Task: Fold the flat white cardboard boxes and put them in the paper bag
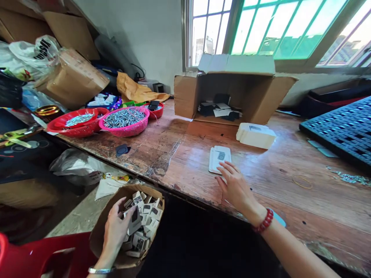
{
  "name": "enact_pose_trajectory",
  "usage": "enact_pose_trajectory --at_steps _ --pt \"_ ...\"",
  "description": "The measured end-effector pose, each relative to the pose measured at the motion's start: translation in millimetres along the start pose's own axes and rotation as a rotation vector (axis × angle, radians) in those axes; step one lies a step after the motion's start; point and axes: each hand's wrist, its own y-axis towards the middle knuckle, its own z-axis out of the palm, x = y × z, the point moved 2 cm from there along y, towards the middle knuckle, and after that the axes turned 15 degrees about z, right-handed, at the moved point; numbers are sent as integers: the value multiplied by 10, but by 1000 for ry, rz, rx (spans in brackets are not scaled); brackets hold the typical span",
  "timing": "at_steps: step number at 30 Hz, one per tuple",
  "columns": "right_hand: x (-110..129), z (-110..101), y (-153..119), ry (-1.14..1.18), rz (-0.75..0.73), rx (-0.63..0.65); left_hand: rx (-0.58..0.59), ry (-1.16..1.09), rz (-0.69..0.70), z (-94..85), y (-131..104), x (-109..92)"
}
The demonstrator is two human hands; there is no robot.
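My left hand (117, 227) is inside a brown carton (97, 241), with thumb and fingers curled around a small printed box (134, 222). Several similar little white boxes (147, 209) with dark pictures fill the carton. Over the wooden table (191, 170), my right hand (235, 188) has its fingers apart. Its fingertips touch or hover at the near edge of a small pile of flat white printed cards (216, 157); contact is hard to tell. Behind them stands a thicker stack of the same white cards (256, 136).
An open cardboard box (188, 94) holding black and white pieces lies on its side below the window. To the left are a pink basket of metal parts (124, 131) and red baskets (78, 133). A blue-grey crate (342, 127) and rubber band (302, 181) are at right.
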Motion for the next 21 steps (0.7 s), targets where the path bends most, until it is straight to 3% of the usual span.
enact_pose_trajectory --at_steps 2,4,9,13,16,18,21 --pt "-151 30 184 -67 43 17 68 -131 -60 89 -3 -97" --pt "-248 57 278 -77 48 43 185 -280 -122 252 -26 -325" --pt "-324 82 309 -65 -15 107 406 -753 -307 748 -68 -1151" --pt "-329 41 252 -2 -40 20 642 -1046 -454 1122 -60 -1712" --pt "-226 -40 98 71 -84 -114 749 -1169 -626 1388 -20 -1987" --pt "-71 -122 -70 188 -223 -208 783 -1255 -724 1551 10 -2120" --pt "163 -225 -293 344 -418 -180 836 -1347 -833 1726 13 -2254"
